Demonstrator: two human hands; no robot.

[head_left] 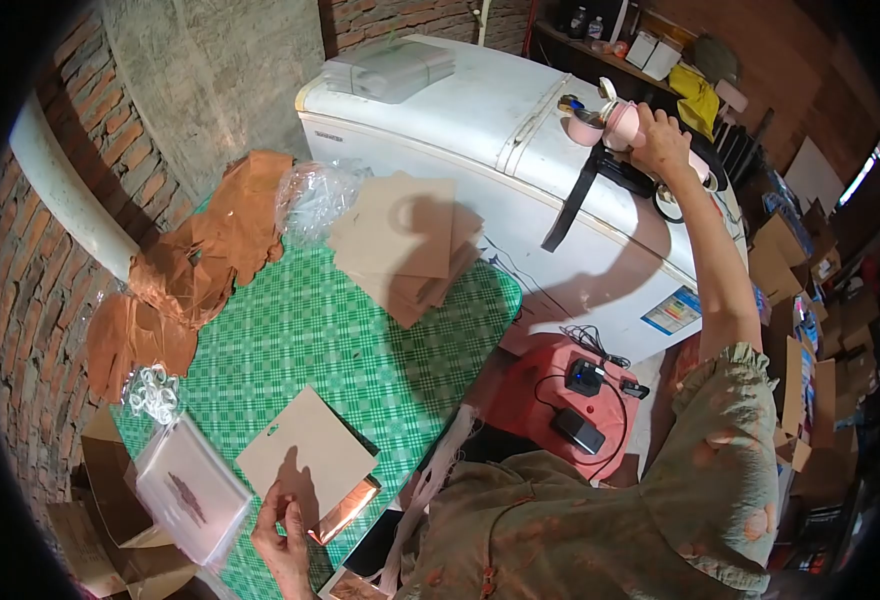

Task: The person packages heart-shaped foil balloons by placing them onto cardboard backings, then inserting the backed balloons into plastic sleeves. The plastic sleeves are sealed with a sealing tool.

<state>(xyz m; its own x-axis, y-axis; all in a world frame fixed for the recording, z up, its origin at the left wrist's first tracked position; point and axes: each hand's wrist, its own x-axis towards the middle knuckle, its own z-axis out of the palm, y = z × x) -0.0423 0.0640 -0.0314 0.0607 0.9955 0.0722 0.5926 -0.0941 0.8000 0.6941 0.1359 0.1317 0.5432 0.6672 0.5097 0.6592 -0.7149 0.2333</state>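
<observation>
White chest freezer (400,150), smooth and boxy, bears a flat stack of clear plastic (390,72). Table (340,350) has a green checked cover, rounded corner. Crumpled brown sheets (175,275), thin and wrinkled, lie along the wall side. Card pile (400,225): matte tan squares, loosely fanned, beside a crinkly clear bag (315,200). Glossy clear sleeves (195,490) at the near left corner. Progress: one single card (335,440) is out on its own, flat, small slot cut near one edge, uncovered; many more remain piled; no finished piece can be made out. Shiny copper-coloured foil (347,510) sits just beside it. Left hand (285,540) has fingers part-curled at the single card's near edge; can't tell if it pinches. Right hand (663,145) is closed around a pink container (622,125) over the freezer top.
</observation>
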